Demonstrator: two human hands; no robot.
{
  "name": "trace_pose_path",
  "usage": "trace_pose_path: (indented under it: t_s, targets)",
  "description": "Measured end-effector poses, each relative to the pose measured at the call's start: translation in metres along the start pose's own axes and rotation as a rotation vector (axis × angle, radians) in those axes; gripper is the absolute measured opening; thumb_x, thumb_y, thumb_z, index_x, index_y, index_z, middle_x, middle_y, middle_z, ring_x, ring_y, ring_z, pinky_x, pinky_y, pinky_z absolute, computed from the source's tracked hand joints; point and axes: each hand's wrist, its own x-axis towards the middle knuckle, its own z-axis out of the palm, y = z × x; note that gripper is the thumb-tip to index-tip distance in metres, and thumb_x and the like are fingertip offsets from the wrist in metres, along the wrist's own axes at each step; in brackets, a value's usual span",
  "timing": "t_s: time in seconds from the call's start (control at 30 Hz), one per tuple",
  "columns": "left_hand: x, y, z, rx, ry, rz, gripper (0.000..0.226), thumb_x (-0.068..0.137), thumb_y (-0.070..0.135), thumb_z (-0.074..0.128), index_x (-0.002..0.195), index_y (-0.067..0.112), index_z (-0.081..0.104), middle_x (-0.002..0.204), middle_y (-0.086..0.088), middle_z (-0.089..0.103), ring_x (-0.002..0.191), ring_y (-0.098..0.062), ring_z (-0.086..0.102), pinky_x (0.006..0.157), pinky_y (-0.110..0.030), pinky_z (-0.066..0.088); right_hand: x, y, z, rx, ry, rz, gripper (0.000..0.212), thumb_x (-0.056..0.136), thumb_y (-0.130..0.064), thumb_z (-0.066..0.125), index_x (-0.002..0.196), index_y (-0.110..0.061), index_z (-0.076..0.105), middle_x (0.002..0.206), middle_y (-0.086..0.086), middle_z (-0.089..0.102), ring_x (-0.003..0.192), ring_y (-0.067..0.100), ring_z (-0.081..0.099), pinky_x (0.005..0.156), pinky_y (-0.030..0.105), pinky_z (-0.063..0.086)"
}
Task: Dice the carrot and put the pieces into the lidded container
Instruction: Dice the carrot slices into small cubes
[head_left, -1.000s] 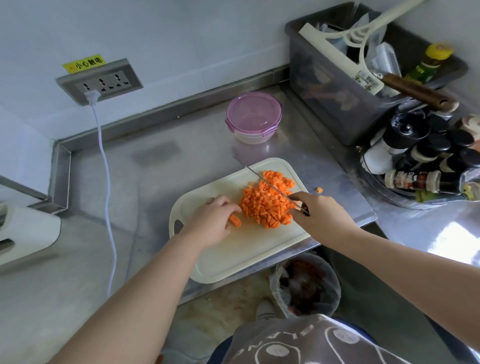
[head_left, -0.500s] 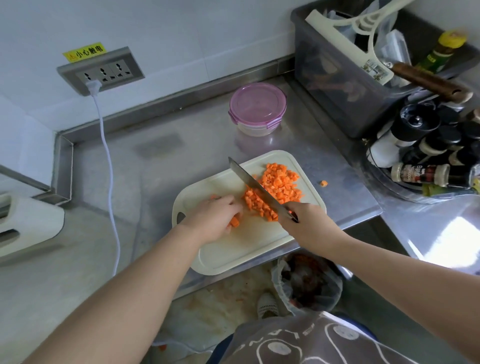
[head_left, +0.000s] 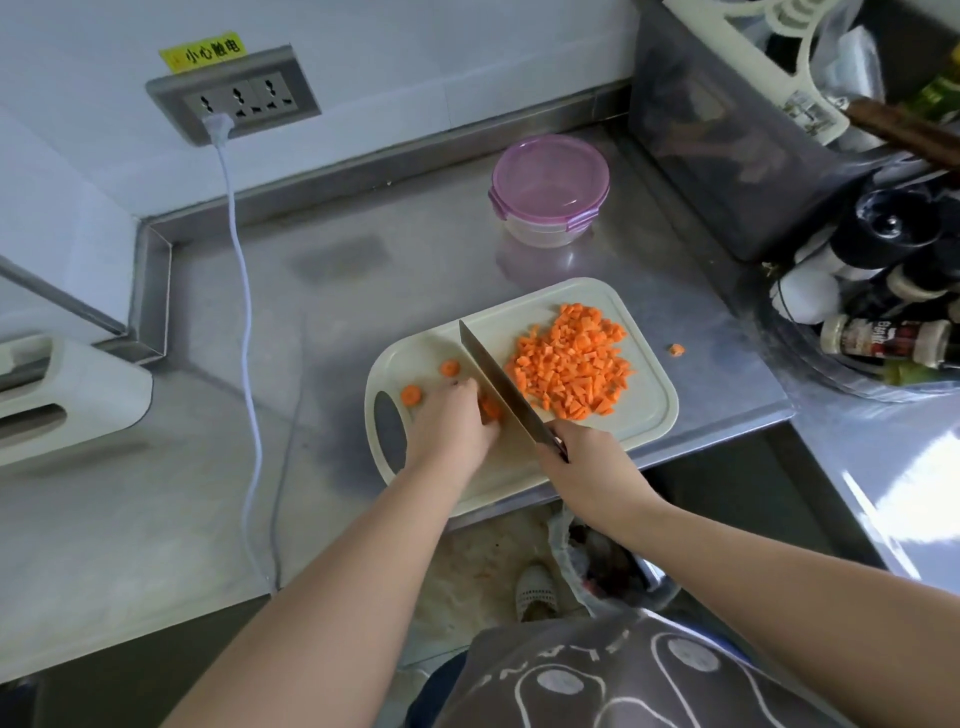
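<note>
The right hand (head_left: 587, 467) is clenched round the handle of the knife (head_left: 498, 379). Its blade runs diagonally from near-right to far-left across the cutting board (head_left: 524, 322). To the blade's right lies the diced carrot pile (head_left: 571, 358). Touching its left face are the carrot slices (head_left: 491, 408), pinned under the curled fingertips of the left hand (head_left: 452, 421); how many there are is hard to tell. Two loose rounds (head_left: 450, 368) lie further left, nearer that hand. One stray piece (head_left: 676, 349) sits on the bench (head_left: 363, 249) just off the board.

The lidded container (head_left: 549, 187) stands beyond the board, lid on and well apart.

A yellow sticker (head_left: 202, 52) above the socket reads 小心触电. The spice jar (head_left: 878, 338) label is not legible.
</note>
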Motion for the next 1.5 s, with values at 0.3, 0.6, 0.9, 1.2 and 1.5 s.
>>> trace_pose_path:
  t_s: [0.3, 0.6, 0.9, 1.2, 1.5]
  targets:
    - [0.008, 0.007, -0.001, -0.306, -0.03, -0.152, 0.017, 0.085, 0.019, 0.065, 0.1, 0.012, 0.061, 0.099, -0.002, 0.067, 0.09, -0.02, 0.062, 0.075, -0.03, 0.049, 0.004, -0.003, 0.001, -0.052, 0.013, -0.044, 0.01, 0.098, -0.021, 0.042, 0.092, -0.021, 0.05, 0.071, -0.007, 0.047, 0.062, 0.013, 0.047, 0.051, 0.024, 0.033]
    - [0.008, 0.005, 0.007, -0.67, -0.006, -0.379, 0.022, 0.088, 0.018, 0.065, 0.108, 0.014, 0.071, 0.1, -0.005, 0.071, 0.092, -0.021, 0.065, 0.079, -0.026, 0.048, 0.003, -0.006, 0.001, -0.194, -0.058, -0.029, 0.02, 0.101, -0.024, 0.032, 0.101, -0.016, 0.049, 0.095, 0.009, 0.061, 0.085, 0.028, 0.059, 0.074, 0.038, 0.05]
    - [0.013, 0.001, 0.017, -0.912, -0.009, -0.558, 0.016, 0.076, 0.017, 0.077, 0.072, 0.024, 0.063, 0.085, -0.008, 0.073, 0.083, -0.025, 0.07, 0.084, -0.04, 0.056, 0.005, -0.005, -0.001, -0.375, -0.052, -0.063, 0.023, 0.1, -0.022, 0.029, 0.112, -0.015, 0.047, 0.093, 0.009, 0.06, 0.082, 0.031, 0.06, 0.075, 0.043, 0.053]
    - [0.014, 0.005, 0.013, -1.014, -0.032, -0.591, 0.022, 0.081, 0.001, 0.067, 0.065, 0.015, 0.061, 0.063, -0.004, 0.065, 0.072, -0.027, 0.066, 0.086, -0.047, 0.056, 0.004, -0.011, -0.004, -0.29, 0.017, -0.139, 0.015, 0.099, -0.02, 0.034, 0.103, -0.014, 0.047, 0.076, 0.004, 0.052, 0.074, 0.03, 0.056, 0.067, 0.04, 0.05]
    - [0.014, 0.003, 0.016, -1.031, -0.028, -0.566, 0.022, 0.08, 0.005, 0.072, 0.065, 0.02, 0.065, 0.073, -0.004, 0.069, 0.082, -0.028, 0.07, 0.086, -0.043, 0.056, 0.005, -0.009, 0.0, -0.305, 0.017, -0.104, 0.022, 0.099, -0.02, 0.033, 0.111, -0.014, 0.05, 0.084, 0.006, 0.059, 0.077, 0.027, 0.059, 0.073, 0.044, 0.054]
